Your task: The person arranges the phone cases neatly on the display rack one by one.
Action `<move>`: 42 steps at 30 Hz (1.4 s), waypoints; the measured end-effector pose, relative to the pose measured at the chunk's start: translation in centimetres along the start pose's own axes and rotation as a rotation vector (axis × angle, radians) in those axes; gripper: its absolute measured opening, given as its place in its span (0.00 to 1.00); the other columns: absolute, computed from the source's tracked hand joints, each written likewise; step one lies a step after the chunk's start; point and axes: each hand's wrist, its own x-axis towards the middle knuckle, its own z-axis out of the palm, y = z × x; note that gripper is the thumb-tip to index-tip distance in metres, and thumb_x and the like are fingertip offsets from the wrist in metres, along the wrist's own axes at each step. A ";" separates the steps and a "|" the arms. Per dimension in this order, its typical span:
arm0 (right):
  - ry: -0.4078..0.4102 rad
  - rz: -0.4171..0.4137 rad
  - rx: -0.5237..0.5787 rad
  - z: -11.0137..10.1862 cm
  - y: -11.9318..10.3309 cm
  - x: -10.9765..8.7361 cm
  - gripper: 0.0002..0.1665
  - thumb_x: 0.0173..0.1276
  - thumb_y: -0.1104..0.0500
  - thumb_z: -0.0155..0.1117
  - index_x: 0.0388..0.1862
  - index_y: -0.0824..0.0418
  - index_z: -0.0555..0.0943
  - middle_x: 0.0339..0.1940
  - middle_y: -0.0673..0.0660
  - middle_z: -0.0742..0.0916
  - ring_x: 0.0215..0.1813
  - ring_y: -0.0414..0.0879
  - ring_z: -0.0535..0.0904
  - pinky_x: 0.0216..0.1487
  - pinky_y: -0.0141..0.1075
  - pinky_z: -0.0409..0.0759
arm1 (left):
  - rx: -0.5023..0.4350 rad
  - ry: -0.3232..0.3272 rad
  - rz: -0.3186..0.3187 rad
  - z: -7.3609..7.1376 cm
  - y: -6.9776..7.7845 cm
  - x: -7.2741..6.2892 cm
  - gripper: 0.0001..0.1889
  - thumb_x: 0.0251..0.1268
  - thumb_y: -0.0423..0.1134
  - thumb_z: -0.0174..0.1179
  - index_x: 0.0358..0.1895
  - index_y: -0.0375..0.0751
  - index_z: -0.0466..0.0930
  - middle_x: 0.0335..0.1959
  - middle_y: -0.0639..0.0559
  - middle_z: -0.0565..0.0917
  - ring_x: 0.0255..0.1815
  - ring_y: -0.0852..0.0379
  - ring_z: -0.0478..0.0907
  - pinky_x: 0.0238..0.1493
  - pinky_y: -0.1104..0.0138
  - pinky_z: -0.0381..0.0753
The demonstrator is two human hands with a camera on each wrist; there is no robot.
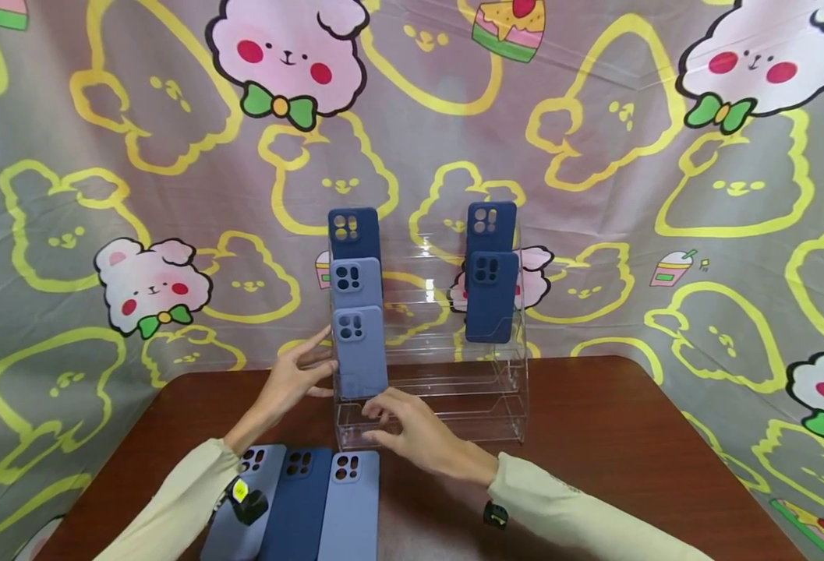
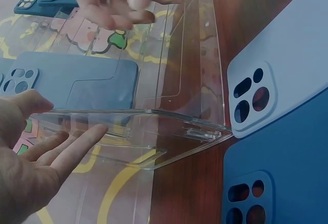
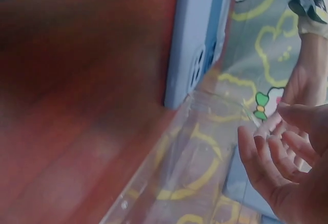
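Nearest: 3 phone cases lie flat on the bench (image 1: 594,436), side by side, cam cutouts facing the stand: lt-blue L case (image 1: 236,541), dk-blue mid case (image 1: 295,514), lt-blue R case (image 1: 350,518). L sleeve (image 1: 180,491) & small blk wrist cam (image 1: 249,506) partly cover the first.

Next, R hand (image 1: 412,428): nothing held, fingers loosely bent, thumb apart, gap fairly wide. Fingertips are nr the bottom edge of the low lt-blue case (image 1: 361,358); contact, can't tell.

L hand (image 1: 292,382) is at the L side of the clear tiered stand (image 1: 447,386), fingers spread & mostly straight, wide, no case held. Left wrist view: thumb by the side panel's edge, fingers outside; can't tell if touching.

On the stand, L col.: low case upright, leaning back; behind & higher, 2nd lt-blue case (image 1: 357,276), then top dk-blue case (image 1: 355,248). R col.: lower dk-blue case (image 1: 490,308) overlapping upper dk-blue case (image 1: 492,240).

Farthest: cartoon-print cloth (image 1: 412,140).
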 end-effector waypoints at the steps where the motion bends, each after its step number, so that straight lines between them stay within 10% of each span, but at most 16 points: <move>1: -0.012 -0.001 -0.006 0.2 0.0 -0.1 0.16 0.70 0.60 0.75 0.54 0.60 0.84 0.47 0.56 0.87 0.45 0.47 0.84 0.47 0.31 0.88 | -0.003 0.002 -0.001 0.0 0.0 0.0 0.37 0.76 0.28 0.60 0.84 0.44 0.58 0.70 0.22 0.73 0.68 0.27 0.75 0.45 0.47 0.93; 13: -0.258 0.163 -0.127 2.5 -0.1 -1.7 0.39 0.65 0.45 0.79 0.70 0.58 0.77 0.45 0.56 0.82 0.33 0.33 0.77 0.31 0.22 0.77 | 0.008 0.000 -0.010 0.2 -0.2 0.0 0.37 0.77 0.28 0.60 0.84 0.44 0.57 0.71 0.21 0.70 0.68 0.28 0.76 0.42 0.51 0.94; 21: -0.499 0.495 -0.127 3.2 -0.4 -2.6 0.55 0.60 0.40 0.81 0.82 0.52 0.66 0.77 0.69 0.72 0.57 0.59 0.86 0.51 0.47 0.91 | -0.005 0.000 -0.016 0.0 -0.2 -0.2 0.37 0.77 0.28 0.59 0.84 0.44 0.56 0.70 0.20 0.72 0.65 0.29 0.78 0.42 0.50 0.94; 28: -0.545 0.659 0.041 1.8 -0.7 -2.2 0.58 0.52 0.57 0.88 0.80 0.49 0.69 0.83 0.68 0.62 0.21 0.48 0.81 0.18 0.36 0.86 | -0.005 -0.019 -0.008 0.1 0.0 0.0 0.37 0.78 0.29 0.59 0.84 0.44 0.55 0.71 0.21 0.71 0.67 0.27 0.76 0.42 0.50 0.94; 35: -0.469 0.590 0.087 1.6 -0.1 -3.0 0.50 0.48 0.62 0.89 0.70 0.62 0.74 0.62 0.71 0.76 0.17 0.46 0.80 0.18 0.34 0.87 | -0.007 -0.016 -0.013 0.3 0.0 0.1 0.37 0.78 0.28 0.59 0.84 0.44 0.56 0.71 0.21 0.70 0.67 0.27 0.76 0.42 0.50 0.94; 42: -0.261 0.653 0.557 1.5 0.7 -3.5 0.27 0.55 0.83 0.74 0.52 0.70 0.78 0.32 0.59 0.81 0.24 0.48 0.84 0.27 0.45 0.93 | -0.011 -0.018 -0.016 0.2 -0.1 -0.2 0.37 0.78 0.28 0.58 0.84 0.43 0.55 0.72 0.21 0.70 0.68 0.26 0.75 0.43 0.49 0.94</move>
